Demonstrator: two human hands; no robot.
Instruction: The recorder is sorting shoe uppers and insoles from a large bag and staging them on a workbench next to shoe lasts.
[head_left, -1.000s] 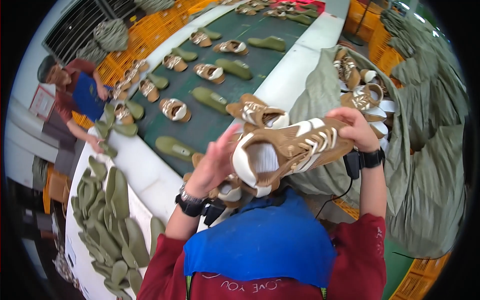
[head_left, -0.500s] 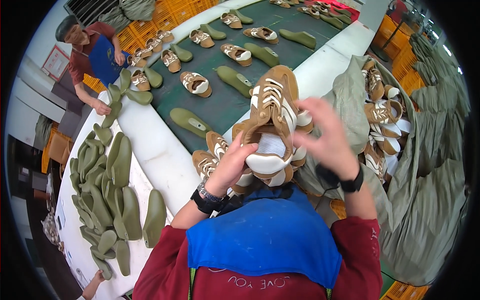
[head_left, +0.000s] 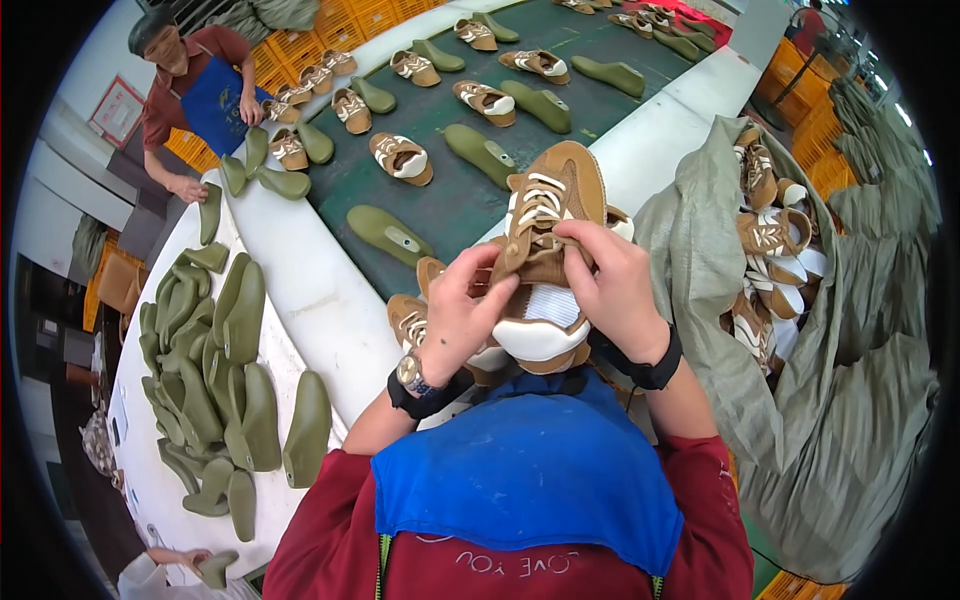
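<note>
A brown sneaker (head_left: 572,175) with white stripes and white laces is in front of my chest, toe pointing away and its white heel toward me. My left hand (head_left: 460,312) pinches the left side of its opening near the tongue, thumb and fingers closed. On the other side, my right hand (head_left: 612,288) grips the collar by the lace ends with its fingertips. The white insole shows between my hands. More brown sneakers (head_left: 407,318) lie under and beside it, partly hidden by my left hand.
A green conveyor belt (head_left: 330,190) carries sneakers and green shoe lasts (head_left: 385,232). Many lasts (head_left: 255,420) are heaped on the white table at left. A grey-green sack (head_left: 690,210) of sneakers stands at right. A co-worker (head_left: 205,90) holds a last at far left; another person's hand (head_left: 190,562) holds one at lower left.
My right hand, blurred beside the shoe before, has come in to grip its collar. My left hand has moved up to the tongue area. The far co-worker's hand has lifted a last.
</note>
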